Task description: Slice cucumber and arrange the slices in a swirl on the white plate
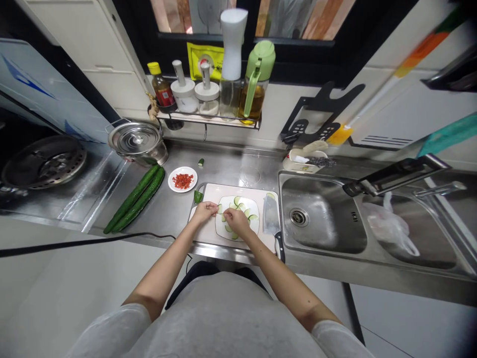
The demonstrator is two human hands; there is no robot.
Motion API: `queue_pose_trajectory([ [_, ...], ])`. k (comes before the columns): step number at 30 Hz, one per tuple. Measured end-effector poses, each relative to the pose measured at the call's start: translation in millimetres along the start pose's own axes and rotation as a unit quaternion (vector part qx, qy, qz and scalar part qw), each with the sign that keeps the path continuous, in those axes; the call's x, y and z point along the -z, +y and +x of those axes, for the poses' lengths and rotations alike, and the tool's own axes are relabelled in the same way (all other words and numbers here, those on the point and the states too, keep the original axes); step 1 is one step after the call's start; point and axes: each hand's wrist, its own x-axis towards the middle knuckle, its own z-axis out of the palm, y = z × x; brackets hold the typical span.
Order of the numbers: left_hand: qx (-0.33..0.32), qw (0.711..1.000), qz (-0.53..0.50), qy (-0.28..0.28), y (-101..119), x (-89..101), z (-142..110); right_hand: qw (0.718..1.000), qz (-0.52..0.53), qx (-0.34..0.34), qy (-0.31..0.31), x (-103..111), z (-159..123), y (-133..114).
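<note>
1. The slices (241, 206) lay on the plate (220, 229) — under the fingertips and out to their right.
2. The left hand (204, 213) pinched what looked like one slice (219, 209) at the plate's left side; the right hand's (238, 223) fingertips were bunched just beside it, their grasp too small to tell.
3. The step in hand seemed to be handling single slices over the plate — the next move called for a light pinch and little drag.
4. Right of the fingers lay the knife (270, 215), on the board (212, 192); left, the cucumbers (137, 199).
</note>
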Motion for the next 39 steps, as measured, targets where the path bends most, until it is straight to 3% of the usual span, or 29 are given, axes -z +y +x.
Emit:
queue_pose_trajectory([
  [4, -0.03, 0.999, 0.034, 0.011, -11.0, -1.4, 9.7, 0.996, -0.083, -0.002, -0.018, 0.7, 3.4, -2.0],
  [10, -0.069, 0.981, 0.175, 0.039, -11.0, -3.0, 12.0, 0.978, -0.206, 0.041, -0.016, -2.5, 4.4, -0.6],
  [16, -0.141, 0.937, 0.315, 0.06, -1.0, -4.9, 1.3, 0.967, -0.246, 0.066, -0.019, -7.4, -3.3, 1.4],
  [21, -0.209, 0.891, 0.398, 0.059, -5.1, -0.2, -7.5, 0.965, -0.248, 0.08, -0.019, -6.7, -12.8, 4.6],
  [27, -0.216, 0.876, 0.429, 0.042, -10.4, 0.6, -9.9, 0.965, -0.248, 0.082, -0.016, -7.5, -15.2, 7.4],
  [39, -0.212, 0.878, 0.427, 0.049, -9.1, -3.4, -11.0, 0.972, -0.226, 0.057, -0.001, -11.3, -14.6, 4.6],
])
